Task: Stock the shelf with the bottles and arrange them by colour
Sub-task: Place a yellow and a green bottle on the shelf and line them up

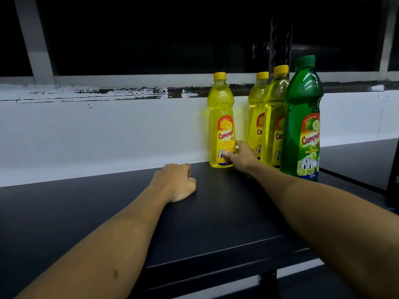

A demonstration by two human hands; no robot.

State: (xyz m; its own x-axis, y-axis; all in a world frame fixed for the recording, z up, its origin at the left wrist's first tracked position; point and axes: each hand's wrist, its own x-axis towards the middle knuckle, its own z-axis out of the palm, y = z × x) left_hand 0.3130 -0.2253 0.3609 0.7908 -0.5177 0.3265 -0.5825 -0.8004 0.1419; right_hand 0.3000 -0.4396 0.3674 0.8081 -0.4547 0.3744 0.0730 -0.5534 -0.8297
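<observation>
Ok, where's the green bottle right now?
In the head view the green bottle stands upright at the right end of the row on the black shelf, just in front of the nearest yellow bottle.

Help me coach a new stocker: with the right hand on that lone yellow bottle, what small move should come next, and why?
Probably slide the lone yellow bottle rightward along the shelf until it stands beside the two other yellow bottles. The right hand already grips its base, a gap separates it from them, and the green bottle stands at their right, so closing the gap groups the colours. The left hand rests curled on the shelf.
</observation>
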